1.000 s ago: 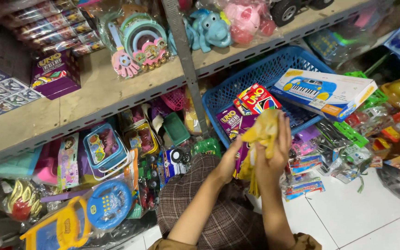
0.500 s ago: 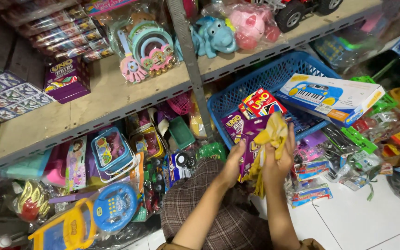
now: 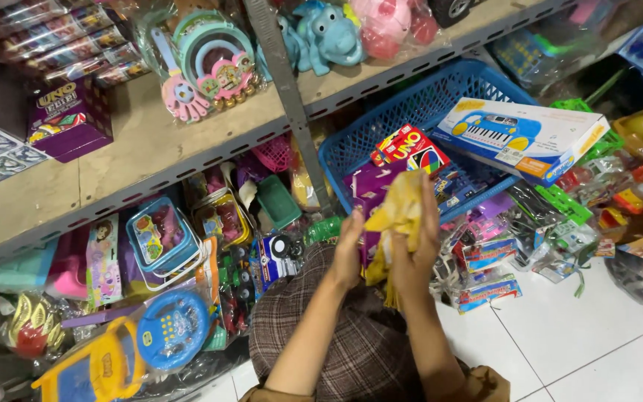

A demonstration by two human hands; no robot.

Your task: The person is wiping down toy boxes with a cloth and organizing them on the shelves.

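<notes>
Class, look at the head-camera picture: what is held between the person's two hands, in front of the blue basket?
In the head view, a crumpled yellow cloth sits between the left hand and right hand, with a purple box just behind it.

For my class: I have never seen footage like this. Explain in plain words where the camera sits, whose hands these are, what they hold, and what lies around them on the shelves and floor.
There is no machine here. A person wears a camera on the head, so the one picture looks down at that person's own two bare hands. The right hand grips a crumpled yellow cloth. The left hand is pressed against a purple box beside the cloth. Whether it grips the box cannot be told.

Just behind the hands is a blue plastic basket. A red card game box stands in it, and a boxed toy keyboard rests across its rim. The shelf board above carries a blue plush toy and a wrapped pastel toy set. Bagged toys crowd the lower shelf and spill onto the white tiled floor.
</notes>
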